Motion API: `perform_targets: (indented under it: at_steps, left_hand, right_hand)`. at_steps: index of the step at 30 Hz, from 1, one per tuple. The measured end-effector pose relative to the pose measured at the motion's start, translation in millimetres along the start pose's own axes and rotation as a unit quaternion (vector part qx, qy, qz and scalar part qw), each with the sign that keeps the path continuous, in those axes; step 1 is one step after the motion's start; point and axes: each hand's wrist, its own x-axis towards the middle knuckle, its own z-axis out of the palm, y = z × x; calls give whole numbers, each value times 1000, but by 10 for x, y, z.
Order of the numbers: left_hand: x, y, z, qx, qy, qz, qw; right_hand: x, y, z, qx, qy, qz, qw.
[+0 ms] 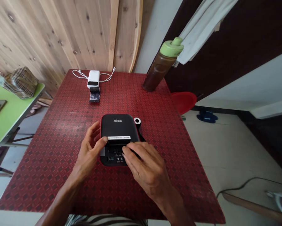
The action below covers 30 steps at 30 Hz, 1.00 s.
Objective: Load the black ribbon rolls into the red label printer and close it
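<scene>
A striped shirt (pixel 105 220) edges the view above a red patterned tabletop (pixel 44 182). Mid-table, the left hand (pixel 89 153) sets its thumb on a black, red-trimmed device (pixel 117 125), fingers apart, while the right hand (pixel 147 169) lays slightly spread fingers across its button panel, unclamped.

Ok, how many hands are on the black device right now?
2: the left hand touches the black device at its left side, thumb near the white label; the right hand lies across its front panel. No other hands show.
</scene>
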Motion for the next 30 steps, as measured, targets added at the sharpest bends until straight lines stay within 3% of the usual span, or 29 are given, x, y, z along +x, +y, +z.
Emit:
perform_targets:
  at_steps: [10, 22, 30]
  left_hand:
    - [-14, -31, -6, -34, -25, -30, 999]
    - [-77, -55, -3, -10, -34, -15, 999]
    - [-133, -121, -32, -9, -9, -25, 1000]
  right_hand:
    - [13, -58, -27, -47, 8, 10, 999]
    - [-22, -62, -9, 18, -11, 70, 997]
    - [-150, -78, 6, 59, 30, 103, 992]
